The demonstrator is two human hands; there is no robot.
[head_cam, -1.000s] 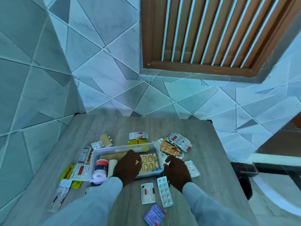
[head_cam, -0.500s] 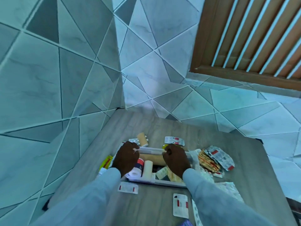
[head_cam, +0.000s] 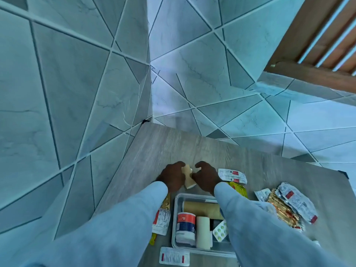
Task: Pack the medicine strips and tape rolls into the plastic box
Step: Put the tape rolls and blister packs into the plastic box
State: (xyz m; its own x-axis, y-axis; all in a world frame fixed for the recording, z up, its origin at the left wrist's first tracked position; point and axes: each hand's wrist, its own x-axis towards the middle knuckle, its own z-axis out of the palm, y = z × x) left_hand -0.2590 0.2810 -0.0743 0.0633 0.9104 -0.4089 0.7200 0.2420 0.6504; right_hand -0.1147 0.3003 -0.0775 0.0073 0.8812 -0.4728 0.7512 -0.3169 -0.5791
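A clear plastic box (head_cam: 175, 218) sits on the wooden table (head_cam: 169, 145) between my forearms. Inside it lie a long brown roll (head_cam: 201, 208), a red, blue and white roll (head_cam: 185, 226), a white roll (head_cam: 203, 229) and a green-pill strip (head_cam: 220, 231). Beyond the box, my left hand (head_cam: 172, 177) and my right hand (head_cam: 207, 178) close from both sides on a beige tape roll (head_cam: 187, 177), fingers curled against it. My sleeves hide the box's right side.
Loose strips lie around the box: a white and red one (head_cam: 232, 175) and a yellow pack (head_cam: 238, 188) by my right hand, a pile (head_cam: 289, 205) at the right, some (head_cam: 161, 220) at the left, one (head_cam: 174, 258) in front. Tiled walls stand close on the left and behind.
Both hands left the box and reached past its far rim to the beige roll. The camera tipped forward and turned left.
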